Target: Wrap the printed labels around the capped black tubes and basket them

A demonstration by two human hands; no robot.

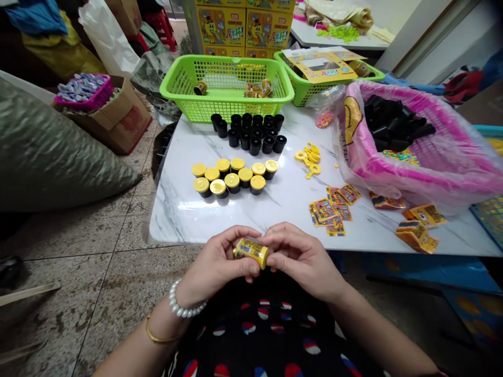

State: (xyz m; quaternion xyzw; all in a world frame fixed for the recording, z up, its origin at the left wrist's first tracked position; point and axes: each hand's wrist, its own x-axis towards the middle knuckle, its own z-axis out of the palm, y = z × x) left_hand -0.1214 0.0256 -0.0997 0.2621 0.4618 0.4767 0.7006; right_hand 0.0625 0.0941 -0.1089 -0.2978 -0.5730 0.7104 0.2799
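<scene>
Between my two hands, just off the table's near edge, is a small yellow cup (251,252) wrapped in a printed label, lying on its side. My left hand (220,256) has its thumb and fingers closed around the cup's left part. At the cup's right end, the fingers and thumb of my right hand (294,256) pinch it. Beyond my hands stand several black cups with yellow lids (232,181) in rows. Farther back are several plain black cups (255,145). Printed label sleeves (324,209) lie loose to the right, below yellow plastic ring pieces (312,157).
A green basket (227,102) holding a few labelled cups stands at the table's back, beside a second green basket (301,90). At right, a plastic-lined pink basket (393,173) contains black cups. Label stacks (416,235) lie near the front edge. A large sack (51,157) rests left.
</scene>
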